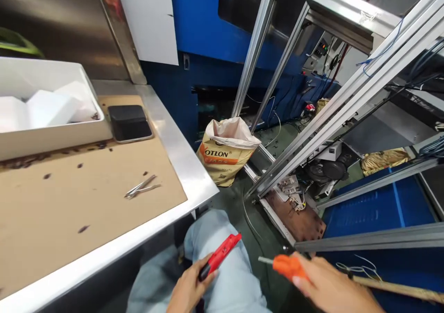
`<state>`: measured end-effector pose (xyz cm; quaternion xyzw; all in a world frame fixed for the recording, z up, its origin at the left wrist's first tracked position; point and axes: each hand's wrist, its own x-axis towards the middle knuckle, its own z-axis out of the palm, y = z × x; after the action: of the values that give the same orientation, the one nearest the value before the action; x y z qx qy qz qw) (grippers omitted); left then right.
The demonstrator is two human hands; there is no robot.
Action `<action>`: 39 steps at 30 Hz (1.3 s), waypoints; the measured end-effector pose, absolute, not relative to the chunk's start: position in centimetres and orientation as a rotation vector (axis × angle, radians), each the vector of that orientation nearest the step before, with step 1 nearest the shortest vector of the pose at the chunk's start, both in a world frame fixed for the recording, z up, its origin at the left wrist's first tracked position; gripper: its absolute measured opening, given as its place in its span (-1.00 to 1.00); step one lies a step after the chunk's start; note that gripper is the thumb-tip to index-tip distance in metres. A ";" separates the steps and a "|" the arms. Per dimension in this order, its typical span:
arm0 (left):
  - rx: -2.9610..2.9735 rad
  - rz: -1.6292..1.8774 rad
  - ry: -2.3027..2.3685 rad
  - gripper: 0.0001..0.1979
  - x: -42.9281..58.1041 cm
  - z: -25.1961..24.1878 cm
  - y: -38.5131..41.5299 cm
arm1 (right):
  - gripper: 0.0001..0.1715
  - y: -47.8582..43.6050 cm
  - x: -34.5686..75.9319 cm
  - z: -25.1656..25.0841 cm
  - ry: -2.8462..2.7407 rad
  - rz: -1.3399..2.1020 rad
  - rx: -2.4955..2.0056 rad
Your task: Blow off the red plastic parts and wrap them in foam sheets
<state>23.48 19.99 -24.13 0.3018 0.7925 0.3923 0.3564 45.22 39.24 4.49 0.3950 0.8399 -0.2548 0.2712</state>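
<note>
My left hand [189, 287] holds a red and black hand tool [219, 255] above my lap, its red end pointing up and to the right. My right hand [329, 287] grips an orange-handled tool [287, 266] whose short metal tip points left toward the red tool. The two tools are apart by a small gap. Both hands sit low in the head view, over my light blue trousers [229, 280].
A steel table [180, 160] at left carries a cardboard sheet [69, 197], metal tweezers [141, 187], a black case [129, 122] and a white tray [48, 137] of white blocks. On the floor stand a tan sack [225, 153], aluminium frame rails [333, 119] and a blue crate [381, 211].
</note>
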 end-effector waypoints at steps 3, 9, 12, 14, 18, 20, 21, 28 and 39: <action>0.785 0.978 2.061 -0.54 23.8 -23.3 19.9 | -0.39 38.3 43.5 2.1 2.247 -0.572 0.940; 0.807 0.886 2.107 -0.51 24.9 -22.4 19.5 | -0.37 37.4 41.5 1.4 2.224 -0.561 0.816; 0.821 0.850 2.151 -0.50 25.5 -22.4 19.1 | -0.38 37.3 41.3 0.7 2.279 -0.519 0.836; 0.829 0.847 2.181 -0.51 25.8 -22.6 19.0 | -0.41 37.5 41.3 0.5 2.260 -0.544 0.800; 0.835 0.893 2.195 -0.58 26.2 -23.0 18.9 | -0.39 38.1 41.4 0.3 2.291 -0.509 0.864; 0.836 0.922 2.188 -0.62 26.3 -22.8 19.0 | -0.41 38.3 41.4 0.0 2.291 -0.529 0.839; 0.833 0.937 2.182 -0.63 26.3 -22.6 19.0 | -0.42 38.3 41.3 -0.2 2.285 -0.546 0.818; 0.637 1.111 2.015 -0.58 26.3 -20.4 19.1 | -0.40 39.0 41.7 -1.2 2.303 -0.546 0.838; -0.389 1.323 1.140 -0.79 23.8 -19.7 21.1 | -0.46 36.2 40.7 -0.6 2.307 -0.528 0.755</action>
<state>23.85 21.06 -19.75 -0.1696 0.4970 0.5765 0.6259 40.66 36.17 -0.59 0.2876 0.8790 -0.2013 0.3227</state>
